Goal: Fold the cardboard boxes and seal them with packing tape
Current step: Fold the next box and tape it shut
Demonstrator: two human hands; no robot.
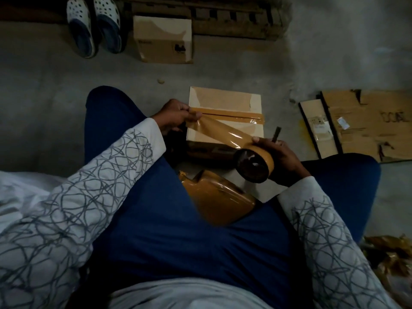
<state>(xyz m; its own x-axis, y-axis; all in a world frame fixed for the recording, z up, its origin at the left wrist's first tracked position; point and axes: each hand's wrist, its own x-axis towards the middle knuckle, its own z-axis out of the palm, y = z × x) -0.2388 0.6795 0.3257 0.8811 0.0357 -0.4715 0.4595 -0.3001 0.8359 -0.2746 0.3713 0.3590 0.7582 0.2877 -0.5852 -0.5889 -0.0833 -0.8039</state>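
Box [223, 100] sits on the floor [44, 90] at frame centre, a strip [236, 114] along its seam. Left hand [176, 115] fingers pinch the tape [223, 132] end at its left edge; right hand [278, 159] grips the roll [256, 167] just below the box

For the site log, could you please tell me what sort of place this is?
Likely a storeroom or small warehouse floor: bare concrete floor, a wooden pallet, flattened cardboard lying about, and a box being sealed on the ground with a tape roll.
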